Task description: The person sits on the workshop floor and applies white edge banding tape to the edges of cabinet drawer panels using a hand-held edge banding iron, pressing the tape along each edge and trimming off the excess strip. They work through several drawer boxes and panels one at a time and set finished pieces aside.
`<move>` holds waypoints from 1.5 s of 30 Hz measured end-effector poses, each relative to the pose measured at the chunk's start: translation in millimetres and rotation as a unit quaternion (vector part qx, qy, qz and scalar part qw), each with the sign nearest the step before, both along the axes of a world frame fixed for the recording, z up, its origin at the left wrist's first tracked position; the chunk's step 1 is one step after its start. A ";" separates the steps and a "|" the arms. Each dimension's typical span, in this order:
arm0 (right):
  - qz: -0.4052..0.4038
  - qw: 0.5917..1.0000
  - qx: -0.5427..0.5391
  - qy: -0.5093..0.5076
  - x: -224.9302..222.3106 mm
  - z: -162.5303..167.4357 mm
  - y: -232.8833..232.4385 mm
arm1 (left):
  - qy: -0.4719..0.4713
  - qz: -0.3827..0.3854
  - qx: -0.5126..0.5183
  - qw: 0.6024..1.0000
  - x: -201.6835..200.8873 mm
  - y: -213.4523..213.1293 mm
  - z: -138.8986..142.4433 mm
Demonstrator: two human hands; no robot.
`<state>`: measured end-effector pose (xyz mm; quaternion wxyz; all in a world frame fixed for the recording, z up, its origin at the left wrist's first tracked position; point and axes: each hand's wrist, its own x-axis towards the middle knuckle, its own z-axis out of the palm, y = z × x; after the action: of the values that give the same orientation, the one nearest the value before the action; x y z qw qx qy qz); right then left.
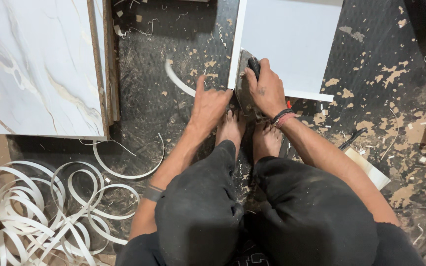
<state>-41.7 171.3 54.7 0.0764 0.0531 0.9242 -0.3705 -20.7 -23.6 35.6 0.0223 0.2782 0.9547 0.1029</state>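
No package, label or sign shows clearly in this view. The person squats on a dark floor (173, 113) that is covered with wood chips and shavings, and both bare feet are seen just behind the hands.

The white board (292, 44) lies flat in the far middle of the scene. Its left edge runs from far to near, and its near edge runs to the right. On the near left corner of this board stands a metal iron with a black handle (247, 86). Its long axis goes from far to near, a little tilted, along the left edge of the board; I cannot tell which end is the tip.

The right hand (267, 91) reaches forward with the arm almost straight, and bands sit on the wrist. Its fingers are closed around the black handle from above. The left hand (210, 106) is just beside the iron, on its left, near the board's edge. Its palm faces down, the fingers are bent and rather narrow, and one finger points up and far. If it touches the edge, I cannot tell. A white edge strip (178, 81) curves away from this hand to the far left.

At the far left lies a big marble-pattern panel (35, 64). At the near left lies a loose heap of white strip coils (45, 207). On the right, near the right arm, lies a pale wooden piece (368, 167).
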 end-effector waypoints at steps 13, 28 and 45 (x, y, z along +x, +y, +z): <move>-0.013 1.000 -0.005 -0.017 -0.1 0.5 -0.9 | -0.103 0.158 0.087 0.978 67.3 -42.9 -28.9; -0.003 1.000 0.001 -0.023 -0.1 0.1 3.6 | -0.022 0.091 0.178 0.980 33.5 -16.1 -29.0; -0.097 0.982 0.151 0.059 55.2 3.0 197.0 | -0.059 -0.048 0.162 0.984 -25.3 27.9 -35.8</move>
<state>13.5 368.3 57.7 -0.0233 0.1318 0.9629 -0.2344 -46.0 4.3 -0.3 0.0379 0.3166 0.9080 0.2716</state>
